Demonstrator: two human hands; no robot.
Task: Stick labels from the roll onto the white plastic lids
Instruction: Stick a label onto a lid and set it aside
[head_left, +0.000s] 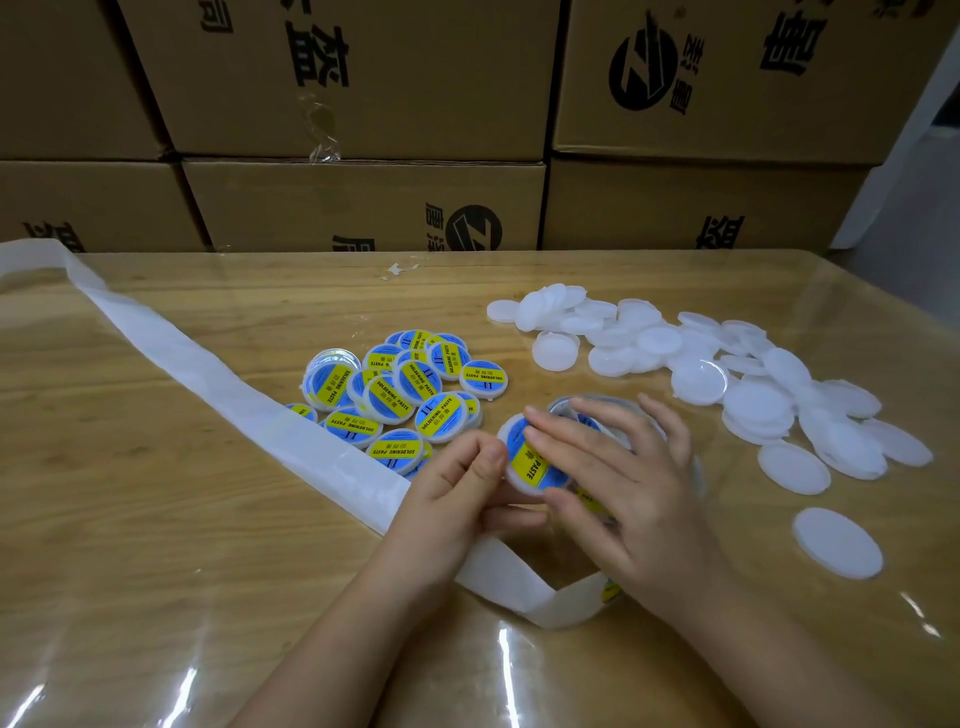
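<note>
My left hand (457, 488) holds a white lid (519, 441) by its edge at the table's centre. The lid carries a blue and yellow label reading "PASTE". Straight fingers of my right hand (618, 478) lie flat across that label. The label roll (602, 410) sits just behind and under my right hand, mostly hidden. Its empty white backing strip (218, 384) runs from under my hands to the far left edge. A pile of labelled lids (400, 395) lies left of centre. Several unlabelled white lids (727, 374) are spread on the right.
The wooden table (156, 519) is covered with a glossy clear sheet. Stacked cardboard boxes (363, 202) stand along the back edge. One single white lid (836, 543) lies apart at the near right. A small scrap (397, 270) lies near the back.
</note>
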